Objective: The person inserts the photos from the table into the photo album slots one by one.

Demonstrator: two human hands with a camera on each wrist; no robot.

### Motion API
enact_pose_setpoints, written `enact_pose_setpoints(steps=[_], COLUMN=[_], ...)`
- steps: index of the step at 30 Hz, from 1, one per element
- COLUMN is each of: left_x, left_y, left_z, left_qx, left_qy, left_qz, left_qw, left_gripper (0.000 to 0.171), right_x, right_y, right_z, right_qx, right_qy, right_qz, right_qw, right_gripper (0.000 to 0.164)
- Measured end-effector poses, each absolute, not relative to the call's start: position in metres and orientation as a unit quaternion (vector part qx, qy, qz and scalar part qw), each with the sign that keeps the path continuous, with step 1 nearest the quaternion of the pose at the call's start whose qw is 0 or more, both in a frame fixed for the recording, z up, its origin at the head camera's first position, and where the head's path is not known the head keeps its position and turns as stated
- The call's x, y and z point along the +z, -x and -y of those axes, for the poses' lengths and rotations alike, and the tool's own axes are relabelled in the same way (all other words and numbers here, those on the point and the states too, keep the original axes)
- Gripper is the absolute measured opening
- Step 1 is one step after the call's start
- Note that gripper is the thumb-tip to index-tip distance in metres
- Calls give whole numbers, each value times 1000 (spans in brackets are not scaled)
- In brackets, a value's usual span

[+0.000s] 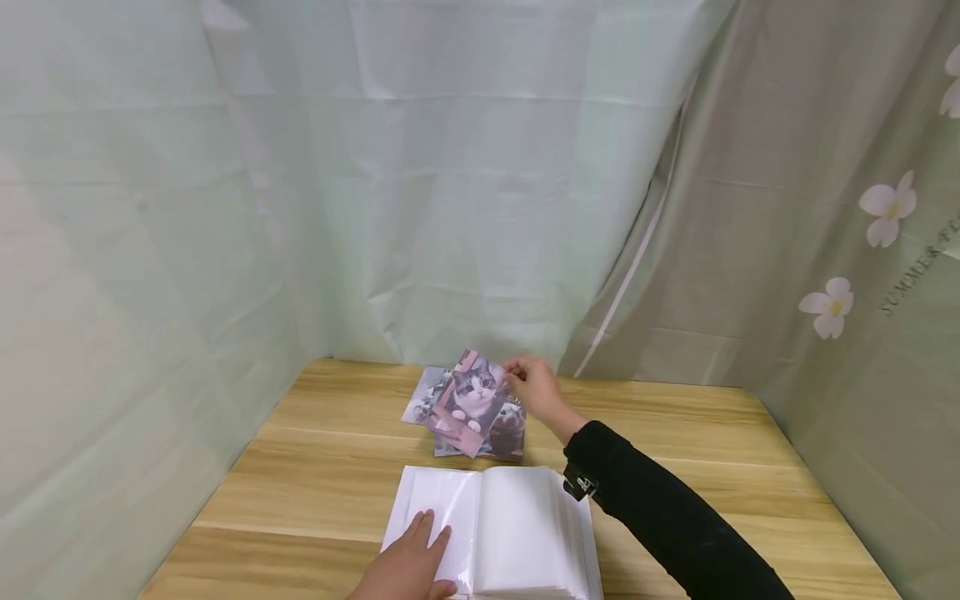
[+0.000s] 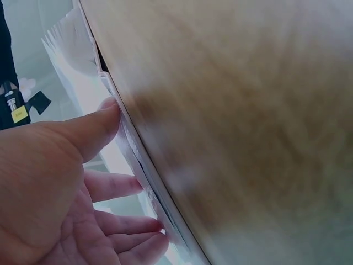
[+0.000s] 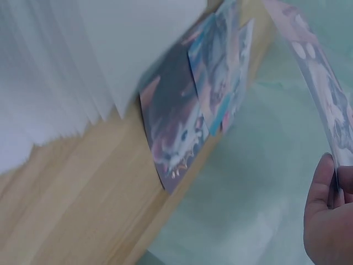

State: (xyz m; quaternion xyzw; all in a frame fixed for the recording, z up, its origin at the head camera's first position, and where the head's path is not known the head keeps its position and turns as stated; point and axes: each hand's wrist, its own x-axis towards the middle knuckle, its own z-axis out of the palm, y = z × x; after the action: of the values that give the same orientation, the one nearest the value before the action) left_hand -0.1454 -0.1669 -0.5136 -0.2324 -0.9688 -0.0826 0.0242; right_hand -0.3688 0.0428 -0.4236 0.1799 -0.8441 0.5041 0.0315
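An open photo album (image 1: 525, 525) with blank white pages lies at the near side of the table. My left hand (image 1: 411, 557) rests with extended fingers on its left page; the left wrist view shows the fingertips (image 2: 154, 225) along that page. Beyond the album, my right hand (image 1: 536, 387) pinches a cat photo (image 1: 474, 392) by its right edge. In the right wrist view that photo (image 3: 325, 88) is raised above the others, thumb and fingers at one corner. Beneath it, several more cat photos (image 1: 510, 433) lie overlapping on the table.
The wooden table (image 1: 300, 475) reaches back to a pale green curtain (image 1: 465, 183). A grey-green curtain (image 1: 720, 250) with white flowers hangs on the right. A small black device (image 1: 579, 482) is worn on the right sleeve.
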Motion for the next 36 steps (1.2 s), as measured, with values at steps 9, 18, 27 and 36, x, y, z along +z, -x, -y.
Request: enact_pose_setpoints(steps=[9, 18, 27, 36], left_x=[-511, -512, -514, -514], left_y=[143, 143, 141, 139], left_z=[166, 165, 164, 163], left_qx=[-73, -67, -53, -46], left_qy=[231, 228, 234, 236], left_qz=[970, 971, 969, 969], left_qw=[32, 36, 55, 57], left_gripper=[71, 70, 70, 70], right_x=[-442, -462, -473, -477], right_y=[370, 370, 370, 367], right_z=[-33, -22, -17, -18], right_qx=[508, 530, 579, 591], right_qy=[-174, -126, -68, -41], right_qz=[843, 838, 812, 805], right_qw=[32, 31, -2, -28], right_gripper=[11, 12, 11, 14])
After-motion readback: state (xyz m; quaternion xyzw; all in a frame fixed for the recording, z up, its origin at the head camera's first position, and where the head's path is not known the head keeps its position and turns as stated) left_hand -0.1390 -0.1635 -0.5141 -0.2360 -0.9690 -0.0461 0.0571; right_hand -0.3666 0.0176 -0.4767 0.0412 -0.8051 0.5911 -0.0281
